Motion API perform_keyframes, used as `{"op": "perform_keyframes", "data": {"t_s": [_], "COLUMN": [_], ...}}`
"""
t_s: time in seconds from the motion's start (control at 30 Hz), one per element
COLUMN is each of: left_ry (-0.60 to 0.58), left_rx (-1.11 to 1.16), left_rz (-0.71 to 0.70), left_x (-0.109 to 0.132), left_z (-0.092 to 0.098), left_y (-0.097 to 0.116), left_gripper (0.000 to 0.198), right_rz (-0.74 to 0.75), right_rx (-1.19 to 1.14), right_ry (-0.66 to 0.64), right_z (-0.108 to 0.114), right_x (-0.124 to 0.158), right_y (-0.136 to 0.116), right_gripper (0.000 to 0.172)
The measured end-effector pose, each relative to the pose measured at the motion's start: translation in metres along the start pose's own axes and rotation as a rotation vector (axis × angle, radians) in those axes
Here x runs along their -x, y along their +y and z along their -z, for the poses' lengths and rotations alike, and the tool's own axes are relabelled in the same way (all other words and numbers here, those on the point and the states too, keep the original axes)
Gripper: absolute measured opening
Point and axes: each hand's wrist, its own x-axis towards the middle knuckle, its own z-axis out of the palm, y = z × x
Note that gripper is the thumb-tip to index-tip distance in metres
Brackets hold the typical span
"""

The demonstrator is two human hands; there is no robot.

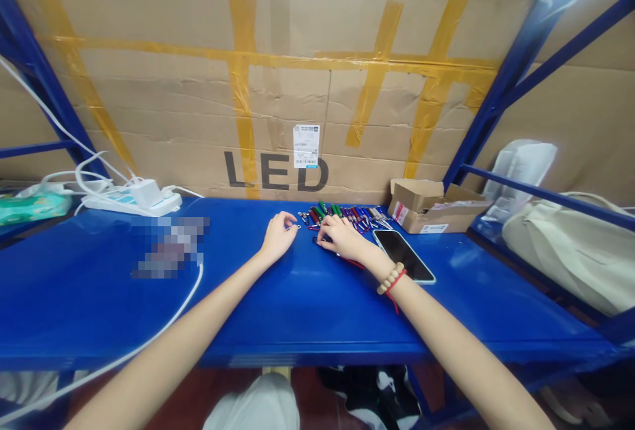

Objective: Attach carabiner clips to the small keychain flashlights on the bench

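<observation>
My left hand point(279, 238) is above the blue tabletop, its fingers pinched on a small shiny metal piece point(298, 226) too small to name. To its right, my right hand point(342, 238) is closed with thumb and forefinger on a small dark piece point(315, 240). What else lies under that palm is hidden. Just behind the right hand lies a group of small coloured metal tubes with clips point(358, 215), in red, green, blue and silver. Several tiny metal bits point(303, 215) lie between the two hands. A beaded bracelet and red string circle my right wrist.
A phone point(404, 256) lies right of my right hand, before an opened small carton point(431, 212). On the left are a power strip point(131, 200), a white cable point(191, 294) and a blurred item point(171, 248). A large cardboard sheet point(278, 106) stands behind the blue table point(297, 311).
</observation>
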Motion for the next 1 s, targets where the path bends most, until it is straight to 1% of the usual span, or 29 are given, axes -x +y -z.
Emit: {"op": "perform_keyframes", "data": {"t_s": [0.1,0.2,0.23,0.3,0.37,0.43,0.53,0.6,0.63,0.7,0.73,0.8,0.83,0.93,1.0], "left_ry": [0.050,0.083,0.085,0.074,0.062,0.059,0.064,0.063,0.059,0.053,0.050,0.053,0.055,0.050,0.044], "left_rx": [0.071,0.114,0.124,0.136,0.141,0.144,0.151,0.160,0.166,0.172,0.175,0.179,0.180,0.185,0.190], "left_rz": [0.087,0.136,0.145,0.155,0.162,0.174,0.187,0.185,0.183,0.182,0.183,0.183,0.183,0.183,0.180], "left_x": [-0.003,-0.004,-0.004,-0.002,-0.001,0.000,0.001,0.001,0.001,0.002,0.002,0.002,0.003,0.003,0.002], "left_z": [0.007,0.010,0.011,0.010,0.009,0.009,0.011,0.012,0.012,0.011,0.011,0.010,0.010,0.009,0.009], "left_y": [0.002,0.004,0.005,0.006,0.007,0.008,0.010,0.011,0.011,0.011,0.011,0.011,0.011,0.011,0.011], "left_gripper": [0.014,0.012,0.012,0.012,0.012,0.013,0.012,0.012,0.012,0.012,0.012,0.012,0.012,0.012,0.012], "right_rz": [-0.011,-0.043,-0.075,-0.188,-0.331,-0.445,-0.547,-0.604,-0.626,-0.676,-0.706,-0.766,-0.789,-0.812,-0.790], "right_rx": [-0.074,-0.240,-0.297,-0.405,-0.524,-0.659,-0.815,-0.830,-0.808,-0.722,-0.663,-0.497,-0.388,-0.096,-0.012], "right_ry": [0.032,0.130,0.173,0.279,0.417,0.591,0.939,1.156,1.237,1.361,1.400,1.423,1.399,1.215,1.085], "right_z": [0.002,0.006,0.008,0.012,0.017,0.024,0.034,0.041,0.044,0.049,0.050,0.051,0.051,0.047,0.044], "right_x": [0.000,0.002,0.003,0.004,0.006,0.009,0.015,0.022,0.025,0.034,0.039,0.050,0.054,0.062,0.062], "right_y": [0.012,0.031,0.038,0.051,0.064,0.075,0.094,0.107,0.114,0.127,0.133,0.145,0.151,0.164,0.167], "right_gripper": [0.011,0.010,0.010,0.013,0.018,0.024,0.032,0.034,0.034,0.033,0.033,0.036,0.038,0.043,0.046]}}
